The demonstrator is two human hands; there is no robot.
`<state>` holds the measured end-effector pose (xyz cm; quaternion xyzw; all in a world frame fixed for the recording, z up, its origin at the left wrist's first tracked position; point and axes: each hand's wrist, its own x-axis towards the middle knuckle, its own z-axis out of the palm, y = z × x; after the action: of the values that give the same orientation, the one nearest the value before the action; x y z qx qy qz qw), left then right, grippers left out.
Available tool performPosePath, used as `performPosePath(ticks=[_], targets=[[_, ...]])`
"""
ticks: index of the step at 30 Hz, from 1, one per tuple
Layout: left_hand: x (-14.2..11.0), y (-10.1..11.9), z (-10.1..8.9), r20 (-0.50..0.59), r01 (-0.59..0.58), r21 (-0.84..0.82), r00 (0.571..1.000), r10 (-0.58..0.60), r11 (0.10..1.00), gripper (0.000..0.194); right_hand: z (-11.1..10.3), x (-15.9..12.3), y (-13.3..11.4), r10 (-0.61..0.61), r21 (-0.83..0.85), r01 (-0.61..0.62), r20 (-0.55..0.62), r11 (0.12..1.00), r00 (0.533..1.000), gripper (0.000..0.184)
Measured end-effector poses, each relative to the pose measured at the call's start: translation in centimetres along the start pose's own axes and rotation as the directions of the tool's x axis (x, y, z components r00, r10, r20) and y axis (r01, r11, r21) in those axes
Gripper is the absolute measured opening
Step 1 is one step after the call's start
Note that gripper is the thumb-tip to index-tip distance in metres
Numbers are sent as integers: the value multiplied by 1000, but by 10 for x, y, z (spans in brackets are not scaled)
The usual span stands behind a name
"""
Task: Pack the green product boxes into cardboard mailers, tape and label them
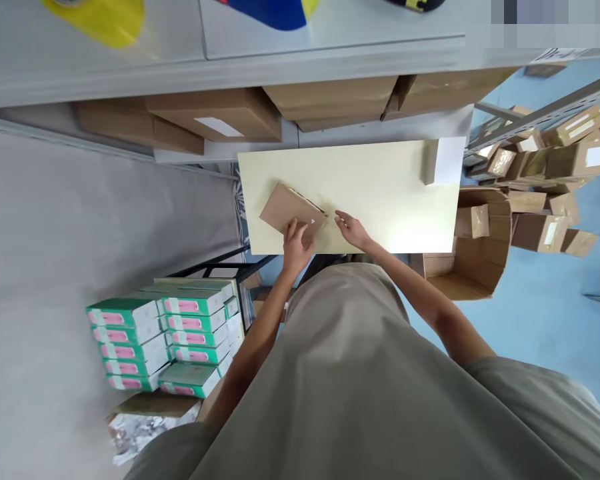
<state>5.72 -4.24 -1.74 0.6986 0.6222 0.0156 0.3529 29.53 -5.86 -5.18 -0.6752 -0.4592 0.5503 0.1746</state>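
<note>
Pale table (380, 207), and at its left the brown carton (281, 205) lay under the spread fingers of the left hand (296, 252), the right hand (355, 233) just beside, fingers slightly apart, so one lopsided push risked skidding it off the near edge!

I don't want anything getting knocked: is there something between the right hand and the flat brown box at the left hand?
Nothing visible. Only bare tabletop shows between the right hand and the flat brown box. The white box stands off to the right.
</note>
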Motion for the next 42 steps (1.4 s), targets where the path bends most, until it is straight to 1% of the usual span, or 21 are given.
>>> performPosePath(ticks=[3,6,10,11,13,15,16,17,18,19,21,23,25,27,30,31,33,35,38,40,42], targets=[[-4,2,5,46,8,45,999,-10,999,63,9,15,-5,-17,56,11,104,998,994,61],[-7,4,5,65,16,69,998,-20,998,67,14,36,-13,-26,67,17,136,998,990,63],[0,8,-6,95,-5,124,995,-7,992,63,12,60,-23,-14,5,14,208,1000,978,68],[8,7,-13,102,-14,126,995,1,992,58,10,63,-25,7,-31,0,221,1000,975,70],[33,3,-29,70,-17,106,998,9,994,50,4,62,-28,79,-103,-62,167,993,983,73],[68,-5,-48,-50,14,71,999,-10,997,54,-1,53,-30,197,-90,-190,64,978,978,78],[88,-8,-57,-117,25,56,993,-19,998,58,-2,47,-31,273,-25,-273,40,962,961,80],[107,-11,-64,-162,51,38,986,-44,998,61,-2,40,-33,347,80,-351,62,933,936,80],[125,-13,-71,-177,88,18,981,-83,996,63,-1,33,-35,402,202,-421,129,884,907,78],[141,-13,-76,-160,134,-2,978,-133,991,63,0,28,-37,423,321,-474,217,820,880,74],[162,-10,-83,-43,220,-21,974,-221,975,54,3,19,-44,391,489,-518,345,702,854,66],[167,-4,-87,73,260,-2,963,-259,966,46,4,14,-51,331,549,-495,374,674,866,64],[159,1,-90,87,246,30,965,-248,969,47,2,6,-55,284,560,-423,322,712,903,67],[143,3,-92,21,190,23,981,-190,982,49,-2,-6,-53,233,589,-319,220,743,947,68],[113,3,-86,-16,40,-97,999,-42,995,47,-8,-34,-42,208,612,-142,-37,778,978,67],[104,3,-80,-13,-3,-146,1000,2,989,45,-11,-43,-37,209,586,-88,-142,805,968,66],[85,7,-63,1,-54,-226,998,56,973,39,-16,-59,-27,214,461,-28,-356,887,909,68],[70,14,-42,34,-71,-281,996,84,957,32,-21,-67,-18,229,307,-76,-503,949,833,69],[55,26,-14,153,-63,-292,982,111,954,25,-24,-65,-11,286,127,-262,-579,957,764,64],[52,32,-3,216,-45,-214,972,93,976,24,-21,-58,-10,285,11,-350,-605,937,744,57],[54,36,3,237,-26,-112,970,52,993,30,-16,-51,-11,256,-97,-402,-632,911,732,56]])
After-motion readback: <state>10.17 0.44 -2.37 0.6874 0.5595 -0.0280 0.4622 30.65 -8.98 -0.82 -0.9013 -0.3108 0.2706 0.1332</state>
